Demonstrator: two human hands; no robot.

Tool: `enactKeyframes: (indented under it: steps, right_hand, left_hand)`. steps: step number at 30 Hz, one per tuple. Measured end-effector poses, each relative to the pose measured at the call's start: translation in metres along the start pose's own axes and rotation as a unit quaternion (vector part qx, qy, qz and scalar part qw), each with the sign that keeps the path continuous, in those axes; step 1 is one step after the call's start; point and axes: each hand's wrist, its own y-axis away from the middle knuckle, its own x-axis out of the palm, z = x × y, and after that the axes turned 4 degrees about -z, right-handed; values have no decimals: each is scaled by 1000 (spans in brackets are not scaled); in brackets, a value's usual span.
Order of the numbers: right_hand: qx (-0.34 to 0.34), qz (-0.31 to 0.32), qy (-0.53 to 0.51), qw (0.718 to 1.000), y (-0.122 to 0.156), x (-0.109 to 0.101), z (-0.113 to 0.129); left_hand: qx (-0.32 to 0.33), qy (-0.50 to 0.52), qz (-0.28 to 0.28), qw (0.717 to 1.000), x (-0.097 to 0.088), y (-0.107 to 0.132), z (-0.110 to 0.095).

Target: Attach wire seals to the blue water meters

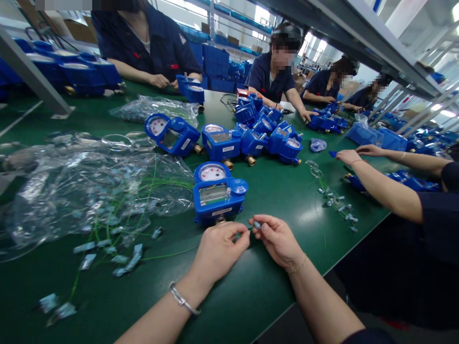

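Note:
My left hand (222,248) pinches a thin green seal wire just in front of a blue water meter (219,203). Between the thumb and fingers of my right hand (278,239) is a small light-blue seal tag (256,224), close to my left fingertips. The meter stands upright, with a round dial, a display window and a blue round cap; its brass fitting is partly hidden by my left hand. Left of it, a clear plastic bag (60,191) lies with many green wires and light-blue tags (134,258) spilling out.
More blue water meters (220,143) stand behind, some heaped together. A co-worker's hands (349,156) are at the right, near a bunch of wired tags (337,205). Other people sit across the green table (161,310). A metal post (36,71) rises at the left.

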Motion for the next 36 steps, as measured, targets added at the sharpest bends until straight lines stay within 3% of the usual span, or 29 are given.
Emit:
enactKeyframes:
  steps: [21, 32, 36]
  right_hand:
    - [16, 10, -42, 999, 0, 0, -1]
    - [-47, 5, 87, 995, 1, -4, -6]
    - [-46, 10, 81, 996, 1, -4, -7]
  left_hand:
    - [-22, -6, 14, 1000, 2, -1, -1]
    - [-22, -16, 2, 1000, 3, 0, 1]
    - [-19, -15, -2, 1000, 3, 0, 0]
